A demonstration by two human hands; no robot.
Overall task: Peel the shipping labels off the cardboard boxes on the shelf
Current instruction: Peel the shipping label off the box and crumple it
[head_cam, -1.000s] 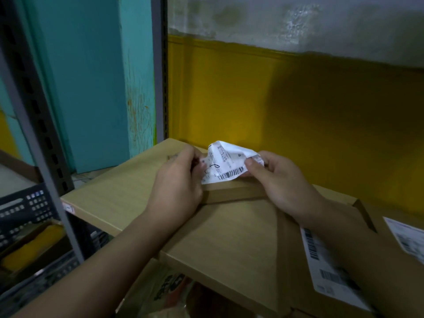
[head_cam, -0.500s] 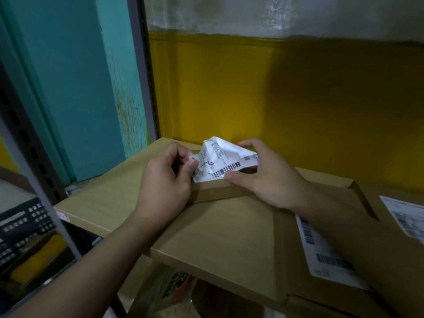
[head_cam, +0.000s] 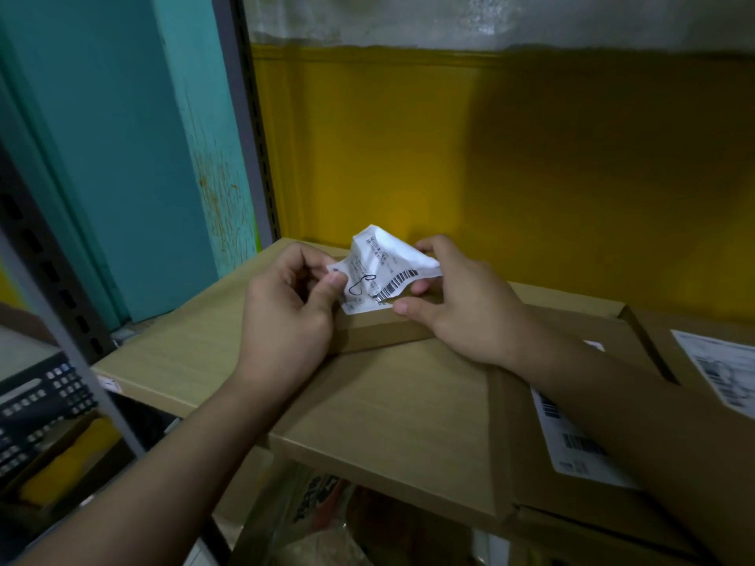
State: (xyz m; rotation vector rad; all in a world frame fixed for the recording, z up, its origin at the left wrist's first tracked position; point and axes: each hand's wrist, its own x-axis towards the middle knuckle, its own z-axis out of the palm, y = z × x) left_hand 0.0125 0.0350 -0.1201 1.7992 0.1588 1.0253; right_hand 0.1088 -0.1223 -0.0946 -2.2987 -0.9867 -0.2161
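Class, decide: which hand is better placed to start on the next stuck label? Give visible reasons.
Probably the right hand: one flat label lies partly under its forearm, another label further right. The left hand pinches the crumpled label, farther away.

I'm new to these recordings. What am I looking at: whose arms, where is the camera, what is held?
There is no machine: a person works with bare hands, and the one camera sits on their head, looking forward and down. The left hand pinches the left edge of a crumpled shipping label, and the right hand holds its right side. Below it a small cardboard box lies on a larger flat box. Whether the label is fully off I cannot tell. To the right, another box carries an unpeeled label.
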